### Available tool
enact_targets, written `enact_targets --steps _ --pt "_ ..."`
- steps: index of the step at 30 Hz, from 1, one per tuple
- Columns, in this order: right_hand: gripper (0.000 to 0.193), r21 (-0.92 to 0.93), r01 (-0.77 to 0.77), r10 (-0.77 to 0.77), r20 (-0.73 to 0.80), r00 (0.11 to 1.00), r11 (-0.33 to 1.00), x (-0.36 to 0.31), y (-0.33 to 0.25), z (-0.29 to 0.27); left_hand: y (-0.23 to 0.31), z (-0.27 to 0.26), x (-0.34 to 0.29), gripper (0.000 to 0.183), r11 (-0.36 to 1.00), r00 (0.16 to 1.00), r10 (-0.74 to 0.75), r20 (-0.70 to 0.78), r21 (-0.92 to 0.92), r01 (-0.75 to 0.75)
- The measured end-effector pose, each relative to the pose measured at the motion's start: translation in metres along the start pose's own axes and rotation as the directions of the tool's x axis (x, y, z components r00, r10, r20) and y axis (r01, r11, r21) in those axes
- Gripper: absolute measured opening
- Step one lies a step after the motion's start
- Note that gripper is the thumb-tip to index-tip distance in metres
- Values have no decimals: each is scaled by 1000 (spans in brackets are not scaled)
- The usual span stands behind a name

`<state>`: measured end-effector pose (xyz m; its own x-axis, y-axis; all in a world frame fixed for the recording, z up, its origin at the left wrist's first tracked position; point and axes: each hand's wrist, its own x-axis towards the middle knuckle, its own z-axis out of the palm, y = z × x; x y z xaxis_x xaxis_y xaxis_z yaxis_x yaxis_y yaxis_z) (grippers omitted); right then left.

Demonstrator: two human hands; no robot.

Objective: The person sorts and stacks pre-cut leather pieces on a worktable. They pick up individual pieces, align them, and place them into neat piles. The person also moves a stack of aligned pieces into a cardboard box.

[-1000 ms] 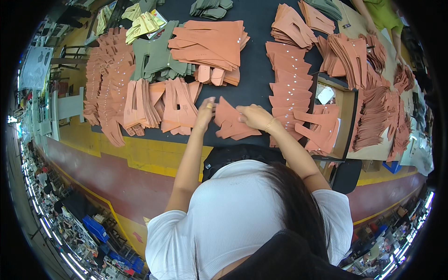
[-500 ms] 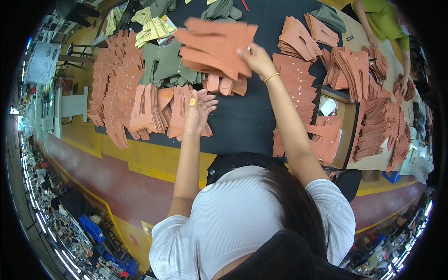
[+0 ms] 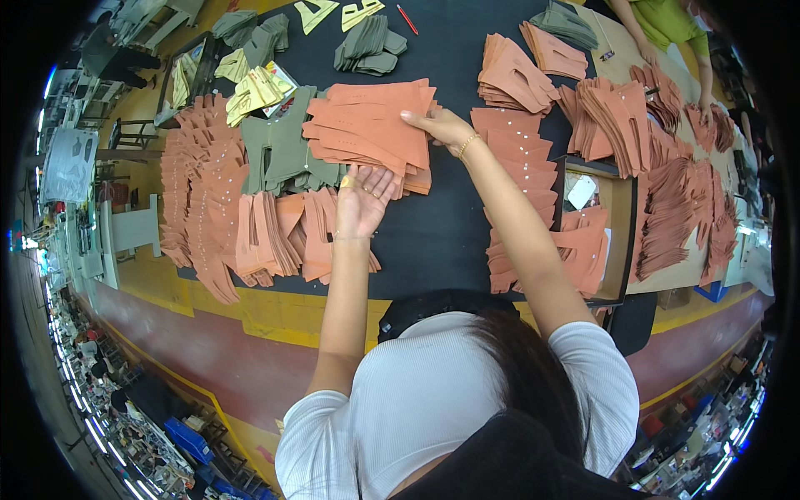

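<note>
My right hand point(image 3: 447, 130) is closed on the right end of a stack of orange glove pieces point(image 3: 367, 125), thumb on top and fingers mostly hidden beneath. The flat, finger-slit pieces fan slightly. Palm up, my left hand point(image 3: 364, 202) is open at the stack's lower edge, fingertips close against it; whether they touch cannot be told. A yellow band wraps its thumb. Beneath and left of the stack lie dark green cut pieces point(image 3: 281, 150). More orange bundles point(image 3: 267, 236) sit left of my left hand.
Overlapping orange pieces point(image 3: 196, 183) line the table's left side. At right, an open box point(image 3: 621, 221) stands beside further orange stacks point(image 3: 612, 125). Yellow pieces point(image 3: 254, 93), green stacks point(image 3: 369, 46) and a red pen point(image 3: 407, 20) lie at the far side. A co-worker in a yellow-green top point(image 3: 662, 21) reaches in at far right.
The orange stack has come down and slightly left, nearer the green pieces, with my right hand still on it. My left hand's fingers are now at its lower edge. The head view has shifted.
</note>
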<state>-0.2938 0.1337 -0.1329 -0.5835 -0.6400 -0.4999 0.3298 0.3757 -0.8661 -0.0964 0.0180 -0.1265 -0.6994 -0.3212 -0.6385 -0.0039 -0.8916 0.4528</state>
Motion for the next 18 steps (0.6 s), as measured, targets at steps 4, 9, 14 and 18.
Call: enact_targets --steps 4,9,14,18 --pt "64 -59 96 -94 34 995 994 6 -10 11 8 -5 5 86 993 998 -61 31 -96 64" --pt "70 -91 375 -382 -80 921 923 -4 2 35 15 -6 3 95 974 991 -114 64 -189 124" --pt "76 -36 248 -248 -280 927 968 -12 26 65 20 -3 2 95 964 988 -149 47 -214 155" --pt "77 60 307 -283 -248 926 950 -13 29 62 12 3 5 92 995 995 -99 32 0 99"
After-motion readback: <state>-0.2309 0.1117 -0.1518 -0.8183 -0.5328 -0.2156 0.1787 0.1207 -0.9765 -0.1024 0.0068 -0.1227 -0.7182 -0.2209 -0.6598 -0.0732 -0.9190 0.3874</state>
